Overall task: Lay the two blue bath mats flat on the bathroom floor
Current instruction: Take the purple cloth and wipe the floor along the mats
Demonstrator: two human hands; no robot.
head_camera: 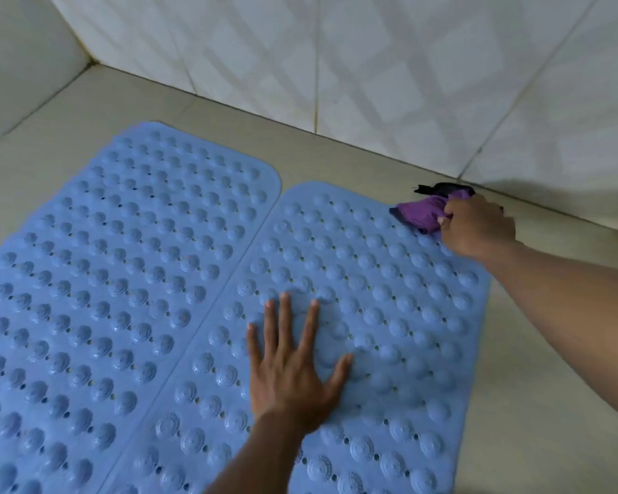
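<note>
The bumpy blue rubber bath mat (389, 279), pressed by the flat, open left hand (293, 372), could be rucked at two o'clock by the purple cloth (420, 215) gripped in the right hand (478, 226).

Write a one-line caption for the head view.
Left hand rests flat on one blue studded rubber bath mat; right hand grips a crumpled purple cloth.

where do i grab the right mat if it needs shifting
On the right mat, probably its outer long edge, from the floor side. It lies flat, so only a rim can be pinched; its left edge meets the other mat, the left hand presses its middle, and the right hand grips a purple cloth at the far corner.
</note>
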